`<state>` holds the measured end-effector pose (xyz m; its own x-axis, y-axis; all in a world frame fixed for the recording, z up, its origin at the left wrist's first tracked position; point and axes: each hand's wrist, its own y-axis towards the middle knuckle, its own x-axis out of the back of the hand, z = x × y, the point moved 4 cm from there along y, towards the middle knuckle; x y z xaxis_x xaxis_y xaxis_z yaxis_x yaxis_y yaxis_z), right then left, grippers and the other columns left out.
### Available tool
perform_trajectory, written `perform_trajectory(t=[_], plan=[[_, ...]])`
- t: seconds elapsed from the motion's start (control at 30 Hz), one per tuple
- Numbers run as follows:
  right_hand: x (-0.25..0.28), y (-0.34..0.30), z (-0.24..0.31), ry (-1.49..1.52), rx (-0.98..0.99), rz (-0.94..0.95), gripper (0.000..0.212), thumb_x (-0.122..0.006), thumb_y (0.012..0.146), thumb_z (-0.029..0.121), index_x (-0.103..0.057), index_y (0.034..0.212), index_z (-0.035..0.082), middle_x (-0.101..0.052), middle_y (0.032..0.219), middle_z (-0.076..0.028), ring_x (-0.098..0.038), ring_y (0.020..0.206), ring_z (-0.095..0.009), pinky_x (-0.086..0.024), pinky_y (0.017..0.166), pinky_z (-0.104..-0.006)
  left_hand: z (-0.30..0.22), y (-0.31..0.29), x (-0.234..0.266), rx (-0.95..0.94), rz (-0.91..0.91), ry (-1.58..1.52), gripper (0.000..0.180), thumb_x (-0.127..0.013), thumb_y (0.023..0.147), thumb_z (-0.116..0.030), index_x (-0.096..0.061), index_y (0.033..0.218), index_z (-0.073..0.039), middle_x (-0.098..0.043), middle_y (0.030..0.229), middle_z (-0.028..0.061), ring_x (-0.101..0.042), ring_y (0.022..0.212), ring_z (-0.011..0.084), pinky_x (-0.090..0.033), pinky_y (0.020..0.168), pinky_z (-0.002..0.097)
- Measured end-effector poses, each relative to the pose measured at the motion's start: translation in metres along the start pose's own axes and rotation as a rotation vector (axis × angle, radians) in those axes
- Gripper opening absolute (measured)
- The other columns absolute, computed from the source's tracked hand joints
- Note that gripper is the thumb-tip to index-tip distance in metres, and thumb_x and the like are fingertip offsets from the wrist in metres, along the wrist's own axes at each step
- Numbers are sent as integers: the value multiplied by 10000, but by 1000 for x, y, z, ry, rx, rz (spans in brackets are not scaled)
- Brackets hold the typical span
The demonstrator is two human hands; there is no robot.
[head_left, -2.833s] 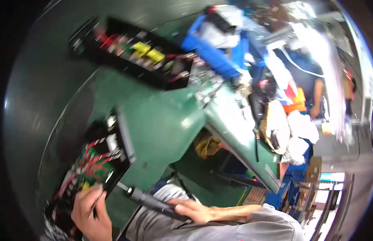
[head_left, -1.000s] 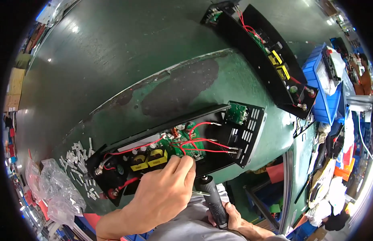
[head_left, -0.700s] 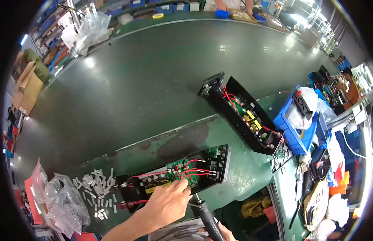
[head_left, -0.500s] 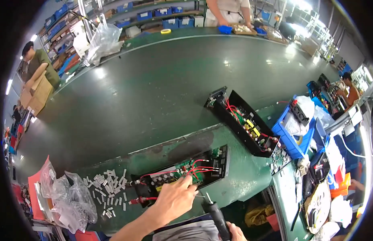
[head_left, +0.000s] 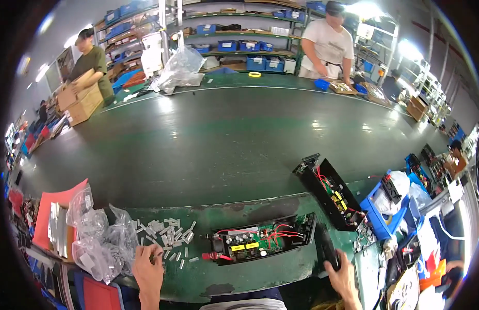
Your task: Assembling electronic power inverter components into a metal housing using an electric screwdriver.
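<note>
My left hand [head_left: 148, 269] is beside the scattered small silver metal pieces [head_left: 170, 235], its fingers curled together; whatever they hold is hidden. My right hand [head_left: 342, 274] grips a black electric screwdriver [head_left: 328, 245], to the right of the nearer open case. That case, a long black housing [head_left: 281, 253], lies on the green bench in front of me. Inside it are a green circuit board [head_left: 268, 238], yellow-wrapped parts [head_left: 244, 247] and red wires [head_left: 283, 232]. Red terminals [head_left: 213, 256] stick out at its left end. Neither hand touches this case.
A second open black case [head_left: 335, 199] with a board lies behind, to the right. A blue bin [head_left: 386, 214] of parts stands at the right. Clear plastic bags [head_left: 102, 243] and a red folder [head_left: 51, 217] are at the left. Two people work across the wide green table [head_left: 224, 134].
My left hand has left the wires in the nearer case and moved left to the silver pieces. My right hand has carried the screwdriver to the right. The view has tilted up.
</note>
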<state>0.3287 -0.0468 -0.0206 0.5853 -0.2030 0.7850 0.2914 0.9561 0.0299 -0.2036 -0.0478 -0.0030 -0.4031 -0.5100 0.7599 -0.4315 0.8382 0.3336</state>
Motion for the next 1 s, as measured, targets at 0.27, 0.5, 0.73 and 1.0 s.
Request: perform_trajectory(t=[0.27, 0.5, 0.73, 1.0], plan=[[4, 46, 114, -53, 638, -166, 295, -745, 815, 35, -661, 1098, 26, -625, 1054, -149, -613, 975, -354, -509, 853, -431, 43, -18, -25, 78, -112, -95, 182, -762, 865, -49, -687, 1031, -52, -597, 965, 92, -617, 774, 244, -503, 663, 332], [-21, 93, 191, -38, 943, -21, 240, -734, 826, 42, -668, 1056, 34, -644, 988, -137, -630, 911, -343, -509, 812, -428, 47, -21, -19, -25, -160, -182, 159, -725, 848, 43, -666, 979, -27, -624, 923, 106, -616, 786, 256, -491, 676, 325], [-74, 255, 237, -339, 881, 26, 339, -650, 881, 174, -573, 1173, 20, -687, 1025, -219, -670, 936, -422, -539, 860, -506, 40, -24, -24, -78, -172, -166, 174, -692, 874, 61, -656, 1027, -14, -629, 912, 141, -626, 786, 307, -504, 686, 345], [-79, 402, 248, -632, 623, -17, 444, -595, 900, 272, -516, 1266, 33, -717, 1033, -240, -685, 968, -467, -539, 853, -574, 40, -20, -21, -4, -100, -162, 130, -702, 914, -20, -655, 1033, -38, -633, 904, 138, -624, 774, 330, -508, 664, 388]])
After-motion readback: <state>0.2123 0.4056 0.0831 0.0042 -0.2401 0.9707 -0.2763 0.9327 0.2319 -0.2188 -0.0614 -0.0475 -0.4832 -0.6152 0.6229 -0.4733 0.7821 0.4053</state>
